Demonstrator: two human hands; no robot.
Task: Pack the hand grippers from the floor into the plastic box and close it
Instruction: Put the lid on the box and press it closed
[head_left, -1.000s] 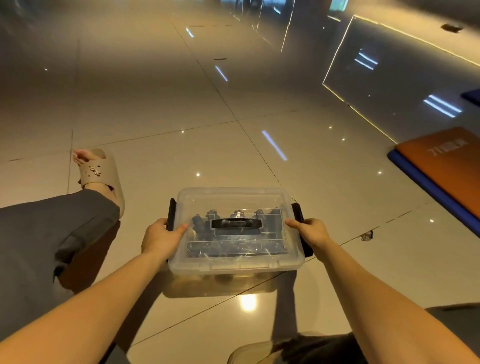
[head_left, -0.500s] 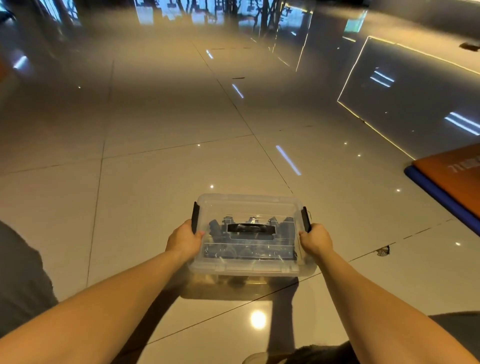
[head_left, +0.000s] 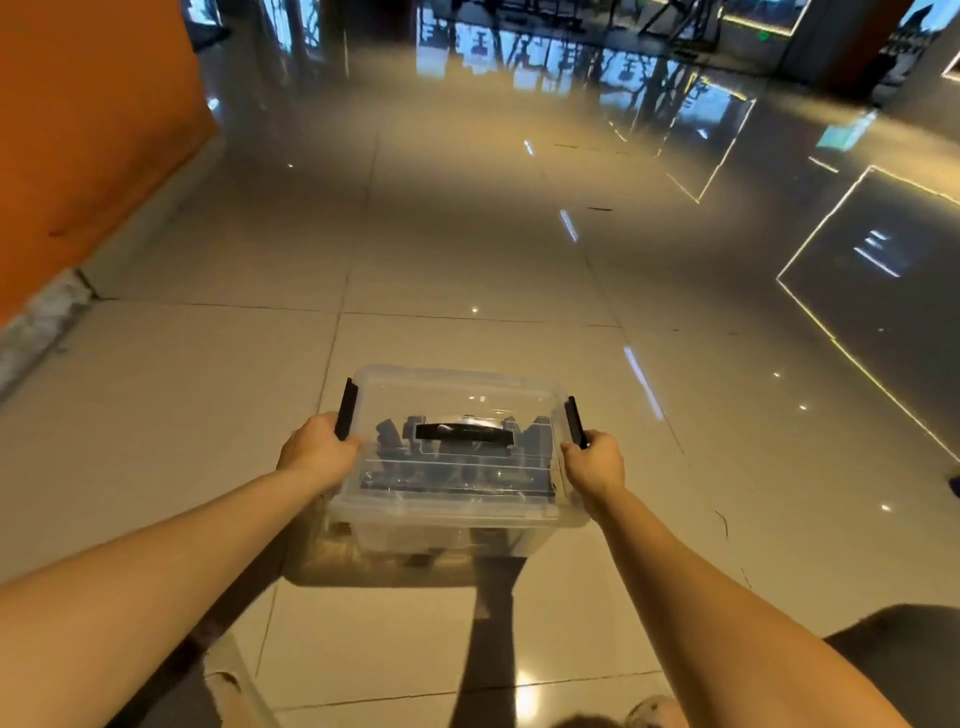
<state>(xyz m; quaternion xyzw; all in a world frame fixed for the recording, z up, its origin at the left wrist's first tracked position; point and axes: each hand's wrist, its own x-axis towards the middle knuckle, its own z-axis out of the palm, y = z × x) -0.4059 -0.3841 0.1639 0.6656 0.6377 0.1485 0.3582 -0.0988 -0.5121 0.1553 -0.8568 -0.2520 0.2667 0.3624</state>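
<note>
Off to the left stands an orange wall (head_left: 88, 130) with a grey stone strip (head_left: 41, 322) along its foot. From there a glossy floor (head_left: 467, 234) of big beige tiles runs across the room, shiny enough to mirror the ceiling lights as bright spots and streaks. At the far end the tiles carry the blue-white reflection of windows, and over on the right lies a dark floor panel (head_left: 893, 291) edged with thin lines of light.

The person crouches over the tiles with both bare arms stretched forward. The left hand (head_left: 317, 452) grips the left short side of the plastic box (head_left: 457, 514), fingers curled under the rim and the thumb lying on the lid's edge, right at the lower end of the left latch (head_left: 346, 415). The box sits low between the two hands, over its own reflection; I cannot tell whether it rests on the floor or hangs just above it. Its clear lid (head_left: 457, 395) is on, with a black carry handle (head_left: 465, 432) across the middle, and the hand grippers (head_left: 395, 441) show through as dark shapes inside. The right hand (head_left: 595, 462) is closed into a fist around the lower end of the right latch (head_left: 574, 422). Whether either latch is snapped down I cannot tell. A dark-trousered knee (head_left: 893, 654) shows at the lower right.
</note>
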